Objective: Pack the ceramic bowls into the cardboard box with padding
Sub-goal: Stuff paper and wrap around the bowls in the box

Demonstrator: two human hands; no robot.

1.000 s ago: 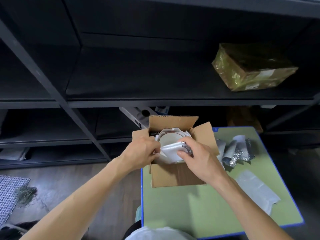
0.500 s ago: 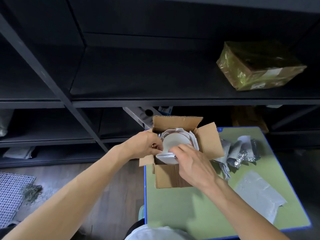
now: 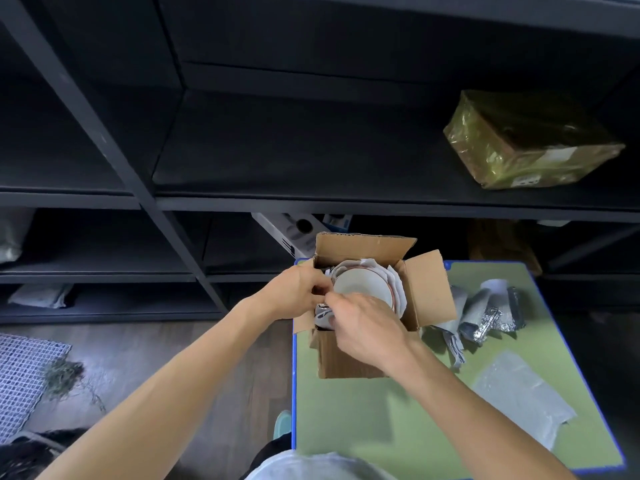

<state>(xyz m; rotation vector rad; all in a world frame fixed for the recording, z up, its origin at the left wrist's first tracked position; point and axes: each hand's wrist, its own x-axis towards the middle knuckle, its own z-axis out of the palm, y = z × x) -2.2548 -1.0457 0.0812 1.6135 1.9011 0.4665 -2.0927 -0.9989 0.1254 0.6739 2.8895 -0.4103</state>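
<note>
An open cardboard box (image 3: 349, 358) stands at the far left corner of a green table (image 3: 398, 420). Inside it a white ceramic bowl (image 3: 360, 285) with a reddish rim lies among white padding sheets (image 3: 398, 289). My left hand (image 3: 298, 292) is at the box's left edge, its fingers pinched on padding beside the bowl. My right hand (image 3: 363, 323) reaches over the near wall, fingers pressed down on a silvery padding piece (image 3: 322, 315) at the box's near-left corner. What lies under the bowl is hidden.
Loose silver and white padding pieces (image 3: 485, 313) lie right of the box, and a flat bubble sheet (image 3: 523, 400) rests near the table's right edge. Dark shelving (image 3: 242, 199) rises behind, with a gold-wrapped parcel (image 3: 526, 140) on it. Wooden floor and a mesh mat (image 3: 24, 372) are at the left.
The white padding piece held above the box has gone down inside. My right hand has shifted left and lower, to the near-left corner; my left hand stays at the left edge.
</note>
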